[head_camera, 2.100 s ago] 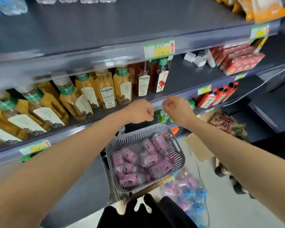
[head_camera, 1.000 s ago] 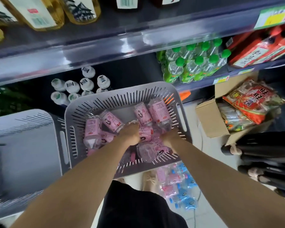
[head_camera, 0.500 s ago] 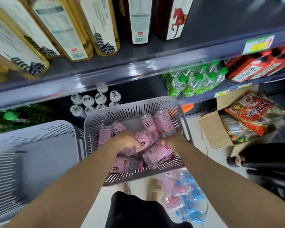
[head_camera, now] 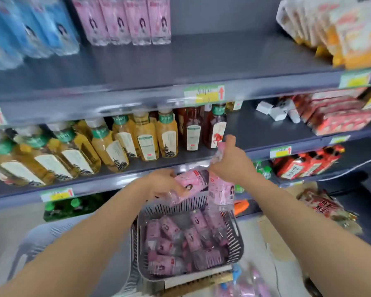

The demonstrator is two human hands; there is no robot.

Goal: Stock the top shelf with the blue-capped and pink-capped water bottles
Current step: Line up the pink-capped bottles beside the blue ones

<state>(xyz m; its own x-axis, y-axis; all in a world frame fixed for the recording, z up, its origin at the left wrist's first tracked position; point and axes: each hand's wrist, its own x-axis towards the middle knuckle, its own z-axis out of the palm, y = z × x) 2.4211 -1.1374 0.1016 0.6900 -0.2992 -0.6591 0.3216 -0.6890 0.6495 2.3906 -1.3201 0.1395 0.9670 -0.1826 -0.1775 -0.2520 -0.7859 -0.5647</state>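
My left hand (head_camera: 162,183) grips a pink-labelled water bottle (head_camera: 191,185) lying on its side above the grey basket (head_camera: 237,236). My right hand (head_camera: 230,161) holds a second pink bottle (head_camera: 221,189) by its neck, so it hangs upright beside the first. Several more pink bottles (head_camera: 180,243) lie loose in the basket. On the top shelf (head_camera: 191,61) a row of pink bottles (head_camera: 129,20) stands at the back, with blue-labelled bottles (head_camera: 30,28) to their left.
Orange snack bags (head_camera: 341,28) fill the top shelf's right end. Yellow tea bottles (head_camera: 116,144) and dark bottles (head_camera: 201,127) line the shelf below, red packs (head_camera: 338,118) to their right. A second grey basket (head_camera: 36,243) sits at lower left; packaged bottles (head_camera: 244,286) lie on the floor.
Both hands have lifted out of the basket, each with a pink bottle, up to the level of the tea shelf. My view has tilted up and now takes in the top shelf.
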